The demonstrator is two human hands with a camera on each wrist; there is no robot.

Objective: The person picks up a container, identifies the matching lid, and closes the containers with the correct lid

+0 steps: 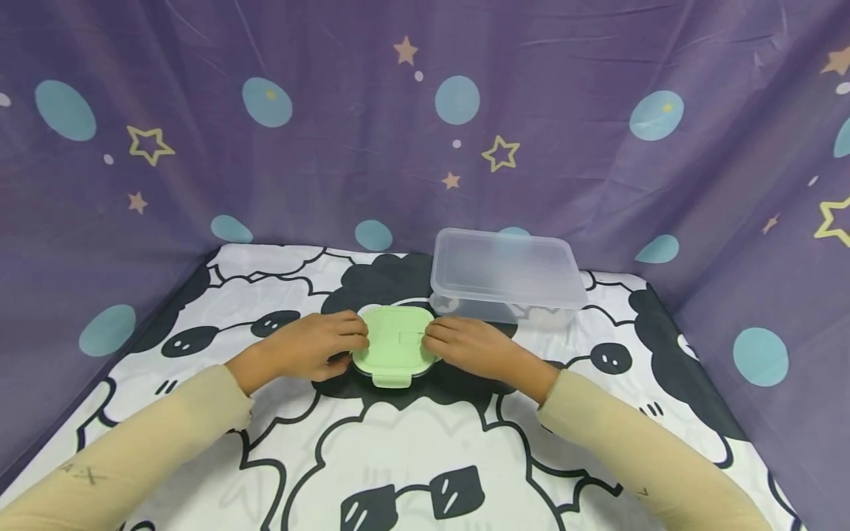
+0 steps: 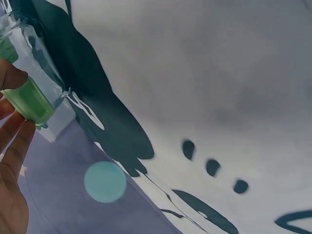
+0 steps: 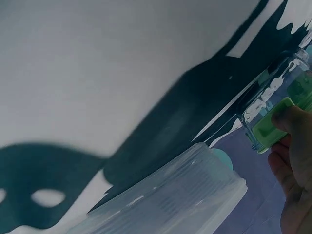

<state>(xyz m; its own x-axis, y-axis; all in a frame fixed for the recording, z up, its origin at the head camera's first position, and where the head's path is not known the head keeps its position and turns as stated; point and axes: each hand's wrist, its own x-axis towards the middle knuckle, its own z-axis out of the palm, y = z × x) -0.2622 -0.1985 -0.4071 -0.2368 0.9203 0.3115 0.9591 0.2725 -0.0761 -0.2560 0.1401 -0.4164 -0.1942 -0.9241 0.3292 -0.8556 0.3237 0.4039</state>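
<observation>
A glass food container (image 3: 273,90) with a light green lid (image 1: 393,335) sits on the cloth in front of me. At the lid's left side is my left hand (image 1: 322,342); in the left wrist view its thumb and fingers pinch a green side latch (image 2: 31,102). My right hand (image 1: 470,345) is at the opposite side, its thumb on another green latch (image 3: 268,127) with fingers beneath. The lid's front latch (image 1: 392,381) juts toward me, untouched. Both hands partly hide the lid's sides. Whether the side latches are fastened I cannot tell.
A clear plastic bin (image 1: 508,269) stands just behind and to the right of the container, near my right hand. Black-and-white sheep-print cloth (image 1: 425,442) covers the table. A purple patterned curtain (image 1: 372,162) hangs behind and along both sides.
</observation>
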